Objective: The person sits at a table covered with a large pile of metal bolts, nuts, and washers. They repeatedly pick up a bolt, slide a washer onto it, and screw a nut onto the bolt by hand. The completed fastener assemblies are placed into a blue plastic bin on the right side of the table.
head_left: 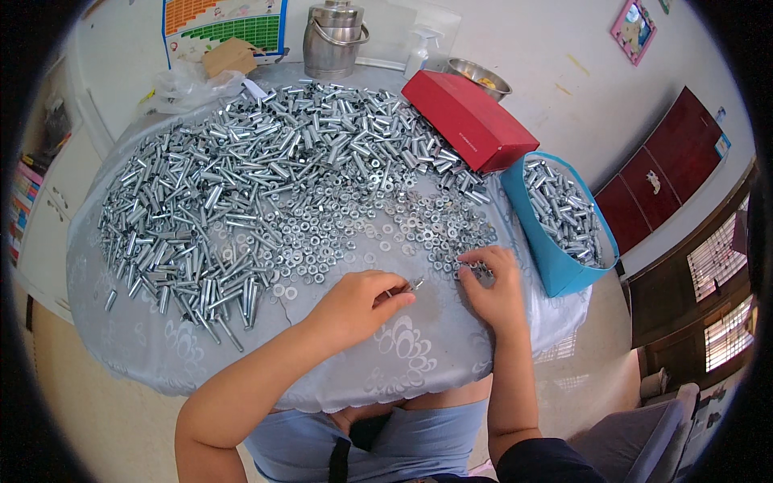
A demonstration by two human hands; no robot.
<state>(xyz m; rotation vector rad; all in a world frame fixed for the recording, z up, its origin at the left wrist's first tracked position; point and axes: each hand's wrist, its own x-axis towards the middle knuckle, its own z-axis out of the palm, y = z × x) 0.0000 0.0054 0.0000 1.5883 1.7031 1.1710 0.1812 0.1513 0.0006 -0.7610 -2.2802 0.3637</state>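
Note:
My left hand is closed above the near part of the table, thumb and fingers pinching a thin metal bolt. Only the bolt's end pokes out past the fingertips; the rest is hidden. At the right edge of a heap of loose nuts and washers, my right hand has its fingers bent and its thumb close to the index finger. Whatever sits between those fingertips is too small to make out. Behind and to the left spreads a large heap of silvery metal sleeves and bolts.
A blue fabric bin full of metal pieces stands at the right, beside a red box. Along the back are a steel pot, a spray bottle, a metal bowl and a plastic bag. A grey cloth covers the table.

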